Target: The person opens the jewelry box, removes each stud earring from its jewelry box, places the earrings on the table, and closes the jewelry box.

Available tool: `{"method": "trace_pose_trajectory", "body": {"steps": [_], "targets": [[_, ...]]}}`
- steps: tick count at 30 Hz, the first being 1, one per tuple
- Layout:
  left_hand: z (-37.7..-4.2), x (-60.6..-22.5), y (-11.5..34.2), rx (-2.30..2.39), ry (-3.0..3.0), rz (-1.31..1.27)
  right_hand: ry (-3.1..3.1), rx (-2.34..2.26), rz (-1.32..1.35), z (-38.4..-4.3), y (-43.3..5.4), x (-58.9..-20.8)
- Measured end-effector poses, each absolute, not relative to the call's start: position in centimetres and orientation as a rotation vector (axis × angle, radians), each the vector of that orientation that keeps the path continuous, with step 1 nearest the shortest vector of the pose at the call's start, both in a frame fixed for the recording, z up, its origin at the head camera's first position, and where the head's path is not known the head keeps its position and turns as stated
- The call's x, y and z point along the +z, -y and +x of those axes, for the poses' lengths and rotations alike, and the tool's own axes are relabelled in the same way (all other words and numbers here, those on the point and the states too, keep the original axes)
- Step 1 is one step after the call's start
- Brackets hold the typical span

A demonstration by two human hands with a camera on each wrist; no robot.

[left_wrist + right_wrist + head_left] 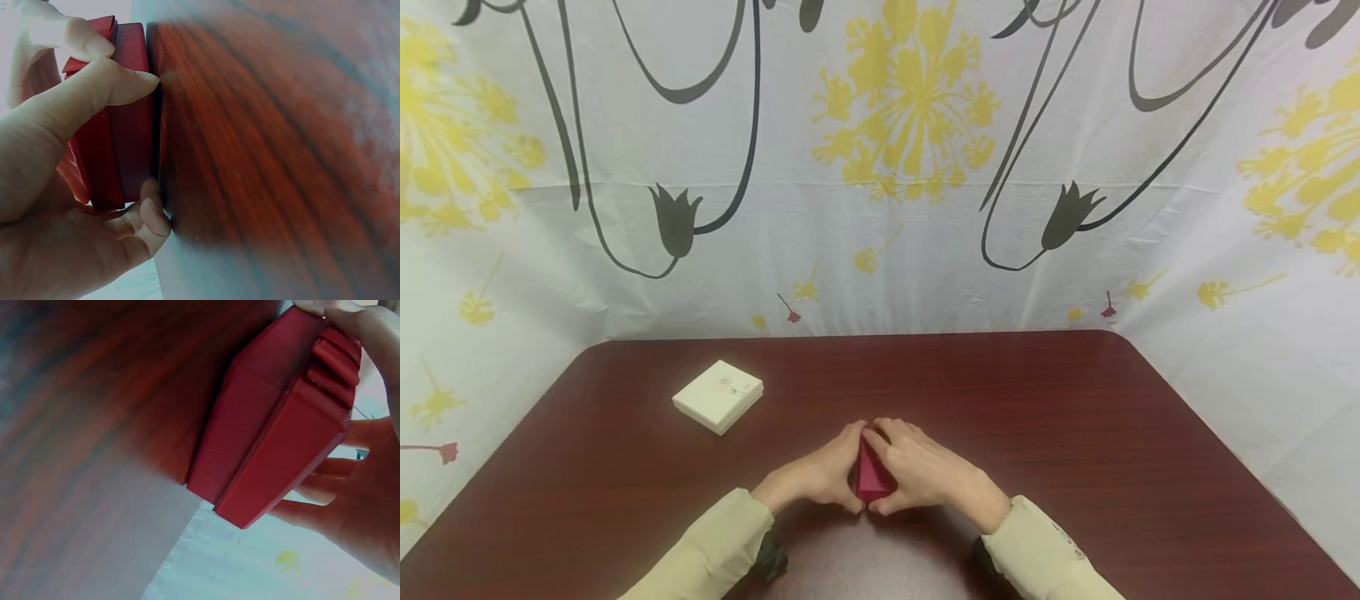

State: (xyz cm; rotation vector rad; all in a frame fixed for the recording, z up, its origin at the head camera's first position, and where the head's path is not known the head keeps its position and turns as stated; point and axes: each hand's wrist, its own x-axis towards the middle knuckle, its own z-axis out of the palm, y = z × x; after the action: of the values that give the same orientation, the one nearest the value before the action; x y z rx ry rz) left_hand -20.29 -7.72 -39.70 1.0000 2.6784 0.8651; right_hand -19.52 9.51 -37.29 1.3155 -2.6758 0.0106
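Note:
A small red lidded gift box (872, 477) with a ribbed bow (337, 362) on its lid rests on the dark red table near me. Both hands hold it from opposite sides. My left hand (820, 475) has its thumb on the near end and its fingers at the far end, as the left wrist view shows along the box's side (132, 147). From the other side my right hand (928, 473) grips it, thumb at the near end, fingers reaching over the lid and far side. A thin seam runs between lid and base (250, 456). The hands cover much of the lid.
Further back on the left of the table (1000, 392) lies a flat white box (718, 397) with a small printed pattern. A white curtain (925, 275) with yellow and grey flowers hangs behind the table and along both sides.

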Motion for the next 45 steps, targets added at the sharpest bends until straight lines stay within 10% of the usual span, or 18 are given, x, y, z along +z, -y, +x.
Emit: {"method": "trace_pose_trajectory", "body": {"steps": [45], "targets": [[-20.27, -39.8, 7.78, 0.913, -2.686, 0.964, 2.703, 0.075, 1.306, -19.75, -8.91, -37.38]]}}
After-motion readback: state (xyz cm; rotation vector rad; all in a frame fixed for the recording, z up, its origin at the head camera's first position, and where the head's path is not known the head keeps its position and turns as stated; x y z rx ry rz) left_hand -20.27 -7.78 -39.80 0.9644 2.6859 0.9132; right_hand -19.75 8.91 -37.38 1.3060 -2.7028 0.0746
